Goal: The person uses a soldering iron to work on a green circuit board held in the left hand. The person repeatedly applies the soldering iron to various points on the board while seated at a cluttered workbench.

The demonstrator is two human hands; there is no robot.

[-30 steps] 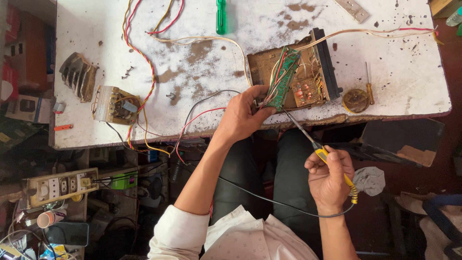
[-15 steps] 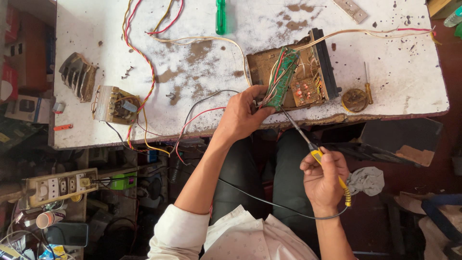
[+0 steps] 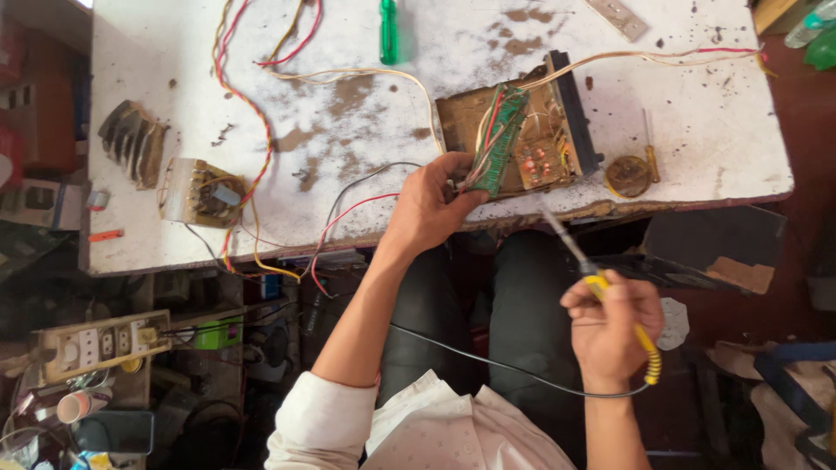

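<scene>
My left hand (image 3: 431,209) grips the near end of a green circuit board (image 3: 498,144) that stands tilted against a brown electronics chassis (image 3: 531,130) at the front edge of the white workbench (image 3: 366,191). My right hand (image 3: 610,326) holds a yellow-handled soldering iron (image 3: 623,318) over my lap. Its metal tip points up toward the chassis and stops short of the bench edge. The iron's black cord runs back across my legs.
On the bench lie a transformer (image 3: 202,193), a finned heat sink (image 3: 131,144), a green screwdriver (image 3: 388,30), a round brown disc (image 3: 627,176) and loose coloured wires (image 3: 248,113). A power strip (image 3: 100,344) sits at the lower left, below the bench.
My right hand has shifted slightly with the soldering iron, still off the bench. My left hand stays on the green board.
</scene>
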